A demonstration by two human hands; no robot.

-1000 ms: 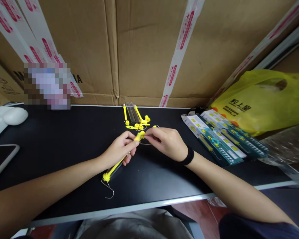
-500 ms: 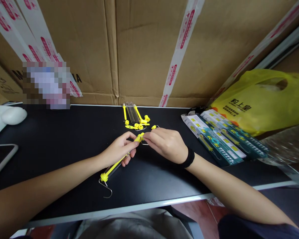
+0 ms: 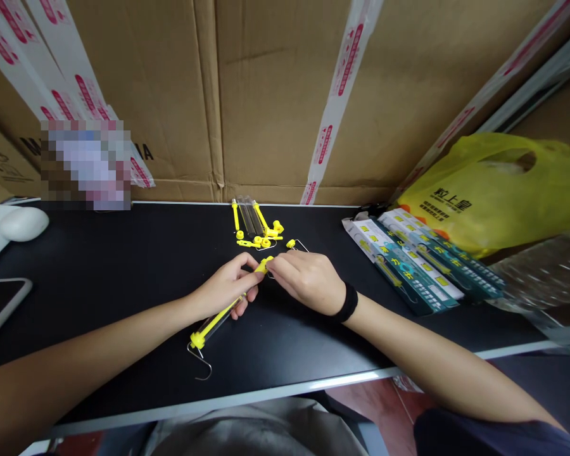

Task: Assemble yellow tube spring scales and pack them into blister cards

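My left hand (image 3: 232, 283) is closed around a tubular spring scale (image 3: 220, 320), a clear tube with a yellow inner strip and yellow end caps. It slants toward me, and a bent metal hook (image 3: 203, 366) hangs from its lower end. At the scale's upper yellow end, my right hand (image 3: 308, 282) pinches a thin metal wire piece, mostly hidden behind the fingers. Just beyond the right hand lies a small yellow part with a wire hook (image 3: 291, 244). Farther back are loose clear tubes (image 3: 249, 216), yellow rods (image 3: 261, 216) and several small yellow caps (image 3: 266, 242).
Printed spring-scale packages (image 3: 403, 266) lie on the black table (image 3: 123, 253) at right, beside a yellow plastic bag (image 3: 498, 190) and clear plastic packaging (image 3: 541, 269). At left are a phone-like device (image 3: 2, 307) and a white rounded object (image 3: 25, 224). Cardboard (image 3: 275, 101) stands behind.
My right hand has shifted slightly left, closer against the scale's upper end, and less of the wire shows. The small hooked part behind it is more exposed. The view moved slightly.
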